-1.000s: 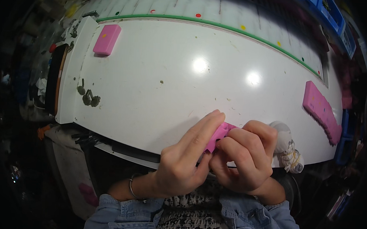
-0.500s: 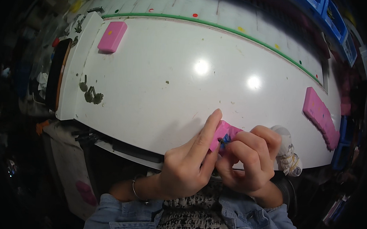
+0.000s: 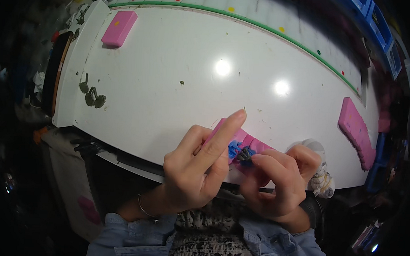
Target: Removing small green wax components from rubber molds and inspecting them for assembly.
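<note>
Near the table's front edge I grip a flexible pink mould (image 3: pixel 254 143) between both hands. Blue material (image 3: pixel 233 149) and a dark olive, irregular small piece (image 3: pixel 244 154) show in its opened middle. My left hand (image 3: pixel 196 166) is closed on the mould's left part, with the index finger stretched over it. My right hand (image 3: pixel 280 181) has its fingers curled on the mould's right side, at the dark piece; its fingertips are partly hidden. A white wrapped bundle tied with bands (image 3: pixel 323 181) lies just right of my right hand.
The white table (image 3: pixel 161 80) holds a pink block (image 3: pixel 119 28) at back left, several olive pieces (image 3: pixel 95 99) at left, and joined pink blocks (image 3: pixel 356 134) at right. A black-topped object (image 3: pixel 56 73) borders the left; blue bins (image 3: pixel 376 30) stand at back right.
My left hand has moved up and left. The pink mould has spread wider, showing more blue material and the dark piece. The view has shifted slightly.
</note>
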`<state>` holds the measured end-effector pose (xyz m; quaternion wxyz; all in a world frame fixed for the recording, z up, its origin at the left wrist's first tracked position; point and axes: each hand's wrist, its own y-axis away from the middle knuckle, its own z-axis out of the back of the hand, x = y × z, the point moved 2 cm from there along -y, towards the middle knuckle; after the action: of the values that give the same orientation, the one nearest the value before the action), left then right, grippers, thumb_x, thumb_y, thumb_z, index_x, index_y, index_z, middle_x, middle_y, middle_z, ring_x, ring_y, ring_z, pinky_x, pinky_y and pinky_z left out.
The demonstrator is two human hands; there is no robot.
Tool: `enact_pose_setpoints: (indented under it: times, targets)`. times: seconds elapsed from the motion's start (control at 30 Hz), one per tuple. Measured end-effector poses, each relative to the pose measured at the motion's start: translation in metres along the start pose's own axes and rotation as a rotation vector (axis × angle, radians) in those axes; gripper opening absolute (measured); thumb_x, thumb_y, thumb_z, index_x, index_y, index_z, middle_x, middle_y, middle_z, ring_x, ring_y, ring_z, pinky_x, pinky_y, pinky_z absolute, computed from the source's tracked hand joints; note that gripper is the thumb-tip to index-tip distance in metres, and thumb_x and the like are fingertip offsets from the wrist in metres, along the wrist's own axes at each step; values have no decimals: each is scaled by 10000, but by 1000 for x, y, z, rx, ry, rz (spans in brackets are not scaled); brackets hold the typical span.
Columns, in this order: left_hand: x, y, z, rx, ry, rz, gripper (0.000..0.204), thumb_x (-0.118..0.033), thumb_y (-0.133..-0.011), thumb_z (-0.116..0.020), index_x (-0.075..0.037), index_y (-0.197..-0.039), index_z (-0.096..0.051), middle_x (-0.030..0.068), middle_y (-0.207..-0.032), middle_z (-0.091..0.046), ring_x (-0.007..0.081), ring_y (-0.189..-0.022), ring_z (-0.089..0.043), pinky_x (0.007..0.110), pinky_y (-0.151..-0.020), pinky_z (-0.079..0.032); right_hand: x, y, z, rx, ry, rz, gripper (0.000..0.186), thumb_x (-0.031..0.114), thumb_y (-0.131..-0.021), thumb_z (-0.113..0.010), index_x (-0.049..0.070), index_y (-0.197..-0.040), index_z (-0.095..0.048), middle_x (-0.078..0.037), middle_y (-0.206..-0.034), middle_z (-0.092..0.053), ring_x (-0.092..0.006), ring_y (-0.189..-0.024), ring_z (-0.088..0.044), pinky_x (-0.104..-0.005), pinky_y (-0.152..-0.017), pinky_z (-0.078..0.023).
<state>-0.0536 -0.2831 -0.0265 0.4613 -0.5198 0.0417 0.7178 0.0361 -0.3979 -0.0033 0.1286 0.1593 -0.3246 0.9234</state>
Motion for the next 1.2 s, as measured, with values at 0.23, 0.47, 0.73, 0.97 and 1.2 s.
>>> enact_pose_setpoints:
  times: [0.23,0.47,0.73,0.97,1.2]
  targets:
    - [1,2,3,134,83,75,306,76,-748,-434,48,-1009,-590,130,-870,-507,118,-596,-495,211,-510,-410,0,-3,2,70,42,-28,387,61,-489,-632,43,-875,-607,-33,-729,-589,-171,-602,-430,-272,-668,-311]
    - [6,-5,7,181,195,195,308,7,-766,-373,52,-981,-589,230,-1142,-467,183,-783,-562,260,-667,-459,1,-1,10,232,70,-33,414,-52,-503,-603,65,-899,-580,-59,-751,-599,-194,-648,-412,-292,-650,-324]
    - [20,-7,1,153,-28,-134,275,-12,-738,-407,14,-905,-623,172,-1048,-544,299,-902,-548,297,-716,-477,-11,-5,2,285,152,63,347,100,-561,-719,82,-890,-611,-3,-738,-594,-134,-543,-403,-255,-519,-282]
    - [23,1,-2,213,-82,-215,330,73,-582,-513,-47,-859,-645,96,-1006,-549,291,-947,-509,248,-612,-471,-19,6,0,224,25,67,357,72,-525,-723,77,-865,-614,-18,-742,-594,-129,-548,-412,-250,-491,-279]
    - [27,0,-7,171,-13,-229,346,42,-496,-558,-46,-819,-645,97,-980,-547,281,-901,-518,266,-622,-473,-18,5,0,277,8,15,392,26,-489,-722,80,-864,-621,-28,-754,-581,-137,-557,-421,-236,-475,-310]
